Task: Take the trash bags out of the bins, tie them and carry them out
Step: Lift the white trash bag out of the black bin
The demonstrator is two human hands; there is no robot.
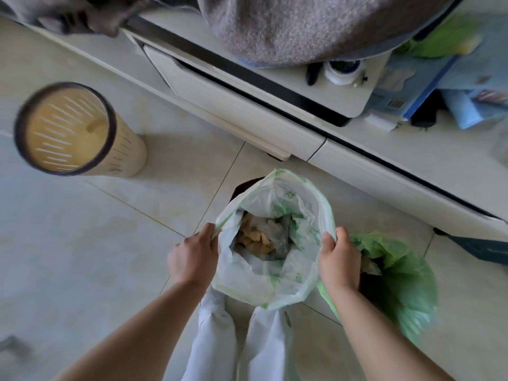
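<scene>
Two hands on one bag here: our left hand [192, 257] and right hand [339, 264] each pinch an opposite side of the rim of the white trash bag [264, 281], fingers closed on the plastic, holding the mouth wide open over the floor [82, 243]. The bag has green print on it, too crumpled to read. Down inside we can make out some tan scraps and greyish crumpled stuff, but honestly it's a mush and we can't tell what any of it is. A dark bin [246, 187] peeks out behind the bag's far edge, only a sliver of rim showing, so we can't say whether the bag's bottom is touching it. Just right of our right hand sits a green trash bag [404, 284], its mouth partly open and blurry, with something dark under it that the hand mostly covers. Below the white bag our pale trouser legs [220, 334] are partly hidden by it. Off to the left stands a tall beige slotted bin [68, 127], well apart from us, smeared by motion. Along the top runs a low white table [275, 86] with a grey blanket [302, 26] piled on it, cut off by the frame, and the blue and green clutter at the far right is too blurred to name.
</scene>
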